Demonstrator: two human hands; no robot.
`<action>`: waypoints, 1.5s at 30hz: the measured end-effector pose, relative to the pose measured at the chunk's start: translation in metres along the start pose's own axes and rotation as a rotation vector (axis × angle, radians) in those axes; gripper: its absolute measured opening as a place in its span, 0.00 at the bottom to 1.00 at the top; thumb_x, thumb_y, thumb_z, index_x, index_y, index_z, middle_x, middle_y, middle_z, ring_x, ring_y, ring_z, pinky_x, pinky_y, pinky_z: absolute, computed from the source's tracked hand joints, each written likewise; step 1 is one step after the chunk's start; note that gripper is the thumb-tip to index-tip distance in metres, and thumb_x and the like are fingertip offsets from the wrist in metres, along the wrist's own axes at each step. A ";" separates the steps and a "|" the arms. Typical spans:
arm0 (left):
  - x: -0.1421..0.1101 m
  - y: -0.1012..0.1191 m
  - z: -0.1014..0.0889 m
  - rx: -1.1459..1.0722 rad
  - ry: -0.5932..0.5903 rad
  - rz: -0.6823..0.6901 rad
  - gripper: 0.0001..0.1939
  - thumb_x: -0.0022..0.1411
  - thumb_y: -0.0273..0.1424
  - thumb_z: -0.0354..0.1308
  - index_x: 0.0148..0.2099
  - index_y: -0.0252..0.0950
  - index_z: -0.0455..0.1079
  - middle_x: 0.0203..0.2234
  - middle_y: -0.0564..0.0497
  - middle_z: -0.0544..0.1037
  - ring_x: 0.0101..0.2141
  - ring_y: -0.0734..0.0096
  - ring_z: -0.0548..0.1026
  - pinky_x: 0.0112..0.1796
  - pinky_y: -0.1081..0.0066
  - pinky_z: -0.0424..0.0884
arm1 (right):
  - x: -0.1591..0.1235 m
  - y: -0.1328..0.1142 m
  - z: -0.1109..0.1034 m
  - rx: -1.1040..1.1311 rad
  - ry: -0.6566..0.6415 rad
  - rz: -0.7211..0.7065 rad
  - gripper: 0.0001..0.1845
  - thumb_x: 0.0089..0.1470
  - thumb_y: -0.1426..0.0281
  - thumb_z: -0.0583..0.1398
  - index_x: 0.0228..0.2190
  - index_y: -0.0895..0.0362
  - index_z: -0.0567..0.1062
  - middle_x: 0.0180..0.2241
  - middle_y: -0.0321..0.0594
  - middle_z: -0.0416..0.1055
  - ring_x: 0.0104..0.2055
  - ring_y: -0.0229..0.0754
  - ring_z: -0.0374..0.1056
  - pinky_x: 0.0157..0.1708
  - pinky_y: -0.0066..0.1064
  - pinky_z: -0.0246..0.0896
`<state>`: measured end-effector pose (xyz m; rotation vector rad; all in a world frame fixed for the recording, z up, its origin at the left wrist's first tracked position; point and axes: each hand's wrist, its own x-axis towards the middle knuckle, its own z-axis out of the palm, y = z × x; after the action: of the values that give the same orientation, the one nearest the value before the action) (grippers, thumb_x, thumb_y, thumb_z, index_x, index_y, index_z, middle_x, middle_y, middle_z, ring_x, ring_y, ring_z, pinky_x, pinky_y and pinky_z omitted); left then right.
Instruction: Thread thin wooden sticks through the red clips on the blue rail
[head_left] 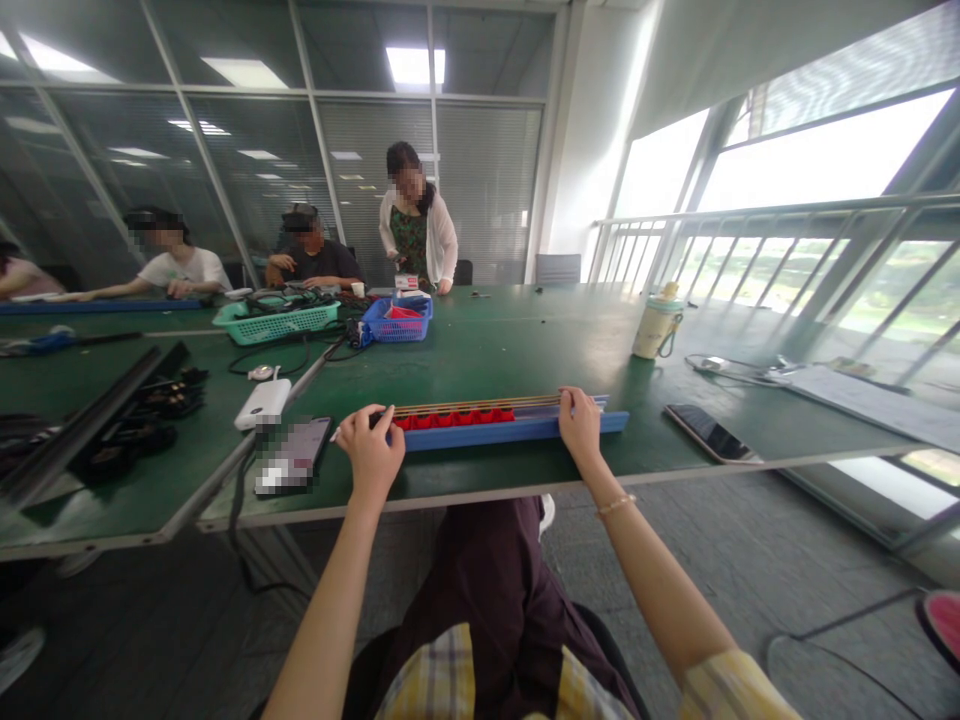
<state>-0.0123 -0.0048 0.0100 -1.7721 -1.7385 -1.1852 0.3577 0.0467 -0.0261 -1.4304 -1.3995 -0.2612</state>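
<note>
A long blue trough (465, 434) lies crosswise on the table near its front edge. Red scalloped pieces (457, 418) sit along its left and middle part. Thin tan strips (480, 404) run lengthwise above them, and a clear or pale strip shows toward the right end. My left hand (375, 455) is closed at the trough's left end, its fingers pinching a small dark piece there. A small white tip pokes out beside those fingers. My right hand (580, 425) is closed over the right part, thumb and fingers on the strips; its exact grip is partly hidden.
A phone (296, 455) and a white power bank (262, 403) lie left, another phone (709, 432) right. Behind stand a green basket (277, 325) of cables, a blue basket (397, 325) and a bottle (657, 325). Several people are across the table. Cables hang at the left edge.
</note>
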 end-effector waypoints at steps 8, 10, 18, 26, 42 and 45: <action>-0.001 -0.001 0.002 0.007 0.018 0.017 0.16 0.63 0.29 0.52 0.49 0.39 0.78 0.49 0.43 0.73 0.50 0.51 0.63 0.49 0.52 0.60 | 0.000 0.000 0.000 0.006 0.005 0.004 0.20 0.65 0.63 0.47 0.41 0.58 0.76 0.41 0.49 0.77 0.44 0.49 0.68 0.48 0.40 0.58; -0.001 -0.001 0.002 0.011 0.023 0.019 0.16 0.63 0.29 0.52 0.49 0.38 0.78 0.49 0.42 0.73 0.50 0.50 0.63 0.49 0.52 0.60 | 0.000 -0.001 0.000 0.007 0.009 -0.002 0.20 0.65 0.63 0.47 0.40 0.58 0.76 0.40 0.49 0.77 0.44 0.49 0.67 0.48 0.40 0.58; 0.000 0.000 0.002 0.006 0.026 0.028 0.17 0.63 0.29 0.51 0.49 0.36 0.77 0.49 0.42 0.73 0.50 0.50 0.63 0.49 0.52 0.59 | -0.001 -0.013 -0.008 -0.087 0.058 -0.116 0.19 0.66 0.62 0.48 0.44 0.58 0.75 0.41 0.50 0.75 0.46 0.50 0.65 0.50 0.42 0.57; 0.000 0.001 -0.001 -0.012 0.020 0.007 0.17 0.63 0.28 0.52 0.49 0.39 0.77 0.49 0.42 0.73 0.51 0.50 0.63 0.49 0.52 0.60 | 0.000 -0.015 -0.014 -0.064 0.114 -0.214 0.20 0.67 0.67 0.47 0.52 0.55 0.73 0.43 0.47 0.72 0.46 0.48 0.62 0.50 0.41 0.58; 0.002 0.004 -0.005 -0.046 0.025 0.043 0.19 0.65 0.28 0.49 0.54 0.41 0.74 0.48 0.43 0.74 0.50 0.52 0.65 0.50 0.53 0.59 | -0.001 -0.015 -0.015 -0.051 0.189 -0.186 0.17 0.66 0.64 0.52 0.39 0.53 0.79 0.44 0.45 0.69 0.43 0.45 0.61 0.47 0.38 0.55; 0.002 0.005 -0.007 -0.073 0.021 0.072 0.18 0.65 0.28 0.49 0.53 0.42 0.75 0.48 0.44 0.75 0.50 0.54 0.65 0.51 0.54 0.59 | -0.002 -0.017 -0.017 -0.068 0.161 -0.173 0.16 0.66 0.64 0.51 0.39 0.53 0.78 0.41 0.42 0.73 0.43 0.45 0.62 0.46 0.37 0.52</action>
<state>-0.0101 -0.0093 0.0170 -1.8404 -1.6253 -1.2471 0.3517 0.0278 -0.0117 -1.3132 -1.3936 -0.5289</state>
